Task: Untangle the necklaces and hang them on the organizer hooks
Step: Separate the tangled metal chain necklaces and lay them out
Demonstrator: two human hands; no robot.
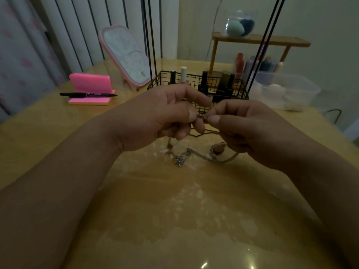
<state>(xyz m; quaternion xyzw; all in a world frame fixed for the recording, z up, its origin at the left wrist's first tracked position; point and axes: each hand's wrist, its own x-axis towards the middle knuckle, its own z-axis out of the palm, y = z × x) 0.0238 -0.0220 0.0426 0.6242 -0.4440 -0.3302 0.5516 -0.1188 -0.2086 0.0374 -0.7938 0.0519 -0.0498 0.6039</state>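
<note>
Take the black grid-mesh wire basket (194, 82) as your mark: left of it you have a bright pink note pad (90, 83) with a black marker (87, 94) across it and a pink-framed board (126, 55) with a pale face of faint line drawings. Behind it to the right, a tan wooden shelf (260, 40) carries a clear jar (240, 24) with one pale green and one dark blue sponge. In front of the basket you see a small coppery ring (202, 115), a silver chain (180, 160) and a brownish pendant (218, 150) over the honey-yellow table (174, 200), whose glossy top is mottled with pale blotches.
</note>
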